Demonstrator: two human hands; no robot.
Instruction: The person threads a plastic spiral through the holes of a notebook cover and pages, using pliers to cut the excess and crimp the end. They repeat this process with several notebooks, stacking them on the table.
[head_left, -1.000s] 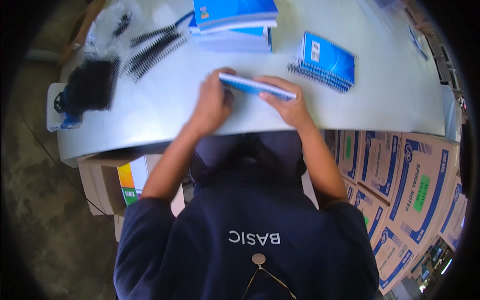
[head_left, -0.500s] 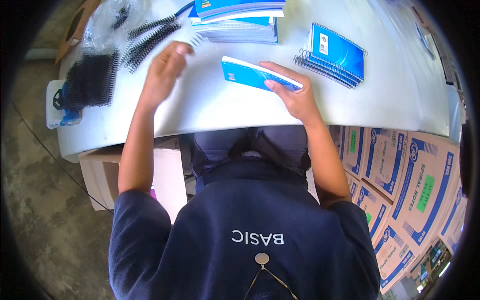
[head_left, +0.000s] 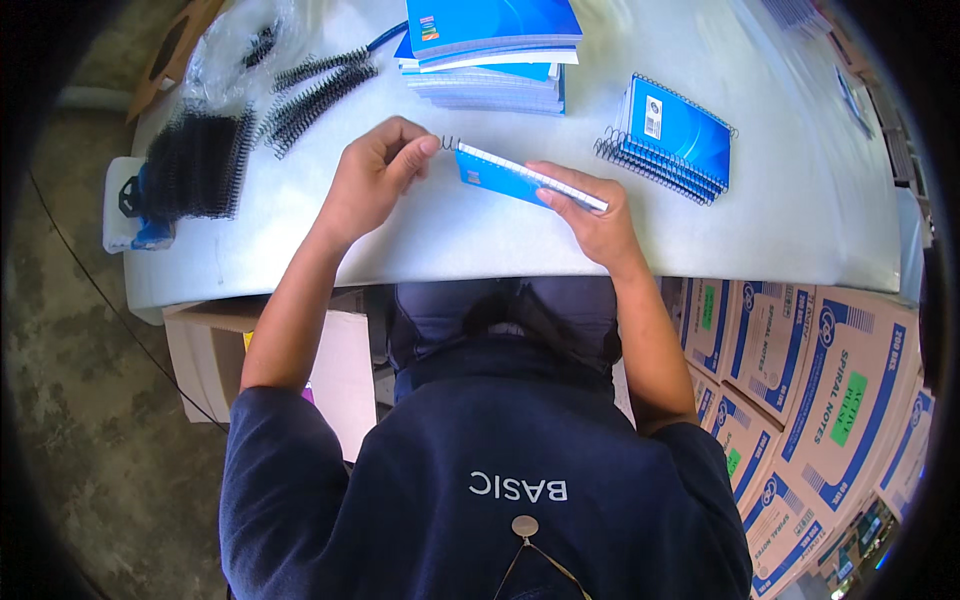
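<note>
My right hand (head_left: 590, 215) grips a blue notepad (head_left: 505, 177), held on edge above the white table (head_left: 440, 235) so that its punched top edge faces up. My left hand (head_left: 375, 172) pinches a black spiral coil (head_left: 449, 143) at the notepad's left end. The coil's tip meets the pad's corner. Both forearms come in from below over my dark blue top.
A stack of unbound blue pads (head_left: 490, 50) lies at the back. Bound spiral notepads (head_left: 670, 135) sit to the right. Loose black coils (head_left: 315, 85) and a dense bundle of coils (head_left: 195, 165) lie at the left. Printed cardboard boxes (head_left: 810, 370) stand under the table's right side.
My left hand left the notepad, reached to the coils at the back left, and came back with one coil to the pad's left end. My right hand kept hold of the pad.
</note>
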